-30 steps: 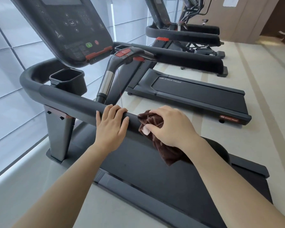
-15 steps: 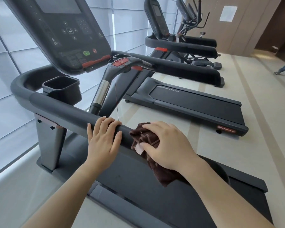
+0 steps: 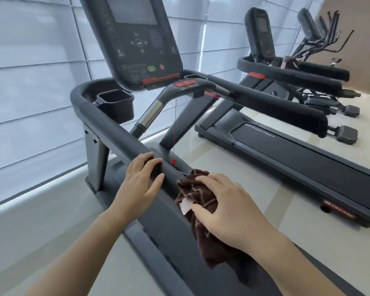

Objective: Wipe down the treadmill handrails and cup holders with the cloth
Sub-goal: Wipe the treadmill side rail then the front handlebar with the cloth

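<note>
A dark grey treadmill stands in front of me. Its left handrail [image 3: 113,129] runs from the console down toward me. My left hand [image 3: 140,182] curls over the top of this rail. Just to its right, my right hand [image 3: 226,208] presses a dark brown cloth [image 3: 203,212] with a white tag against the same rail; the cloth hangs down below my wrist. A square black cup holder [image 3: 115,103] sits at the rail's upper left corner beside the console [image 3: 135,39]. The right handrail [image 3: 265,103] runs along the far side.
A red safety clip [image 3: 173,161] hangs on a cord from the centre handle [image 3: 186,86]. A second treadmill [image 3: 286,144] stands to the right, with more machines behind it. A blind-covered window wall fills the left side. The floor is pale tile.
The view has swung left and upward, showing more of the console. Both hands stay on the left rail; the right hand with the cloth has slid a little down the rail toward me.
</note>
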Available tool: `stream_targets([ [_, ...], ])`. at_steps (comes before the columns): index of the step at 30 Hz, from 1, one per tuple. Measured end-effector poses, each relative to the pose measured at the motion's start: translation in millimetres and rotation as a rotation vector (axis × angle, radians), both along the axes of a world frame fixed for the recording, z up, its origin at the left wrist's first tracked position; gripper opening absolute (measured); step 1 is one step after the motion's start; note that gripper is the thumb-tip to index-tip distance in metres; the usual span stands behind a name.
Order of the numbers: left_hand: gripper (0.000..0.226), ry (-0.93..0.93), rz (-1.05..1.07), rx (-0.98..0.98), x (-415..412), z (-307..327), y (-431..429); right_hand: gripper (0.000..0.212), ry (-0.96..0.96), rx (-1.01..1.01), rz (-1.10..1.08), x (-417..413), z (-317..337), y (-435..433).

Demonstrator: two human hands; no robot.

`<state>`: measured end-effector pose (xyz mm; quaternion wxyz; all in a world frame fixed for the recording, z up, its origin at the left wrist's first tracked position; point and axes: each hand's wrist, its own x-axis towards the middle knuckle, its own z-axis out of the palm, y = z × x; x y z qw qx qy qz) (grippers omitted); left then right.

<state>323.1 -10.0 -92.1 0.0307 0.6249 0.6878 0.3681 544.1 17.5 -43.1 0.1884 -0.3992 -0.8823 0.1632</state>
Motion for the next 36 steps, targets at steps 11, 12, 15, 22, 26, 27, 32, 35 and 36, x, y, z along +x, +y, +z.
stream_targets([
  [11, 0.047, -0.11, 0.226, -0.077, 74, -6, -25, 0.061, 0.123, -0.142, 0.063, 26, -1, 8],
  [12, 0.046, -0.108, 0.242, -0.075, 76, -4, -24, 0.058, 0.138, -0.196, 0.071, 26, 1, 14],
  [15, 0.044, -0.121, 0.27, -0.048, 83, -2, -24, 0.05, 0.212, -0.282, 0.102, 36, -2, 22],
  [22, 0.042, -0.091, 0.267, -0.06, 78, 1, -21, 0.04, 0.332, -0.331, 0.096, 61, -11, 16],
  [26, 0.037, -0.099, 0.27, -0.048, 74, -1, -6, 0.055, 0.236, -0.328, 0.157, 54, -3, 21],
  [27, 0.036, -0.129, 0.26, -0.04, 76, -2, -1, 0.062, 0.209, -0.332, 0.166, 53, -2, 22],
  [32, 0.036, -0.174, 0.272, -0.057, 84, -5, 7, 0.07, 0.164, -0.397, 0.188, 53, 1, 29],
  [35, 0.036, -0.14, 0.281, -0.084, 84, 1, 5, 0.055, 0.203, -0.45, 0.203, 55, 0, 38],
  [36, 0.036, -0.137, 0.287, -0.101, 84, 5, 6, 0.047, 0.226, -0.478, 0.215, 57, -1, 42],
])
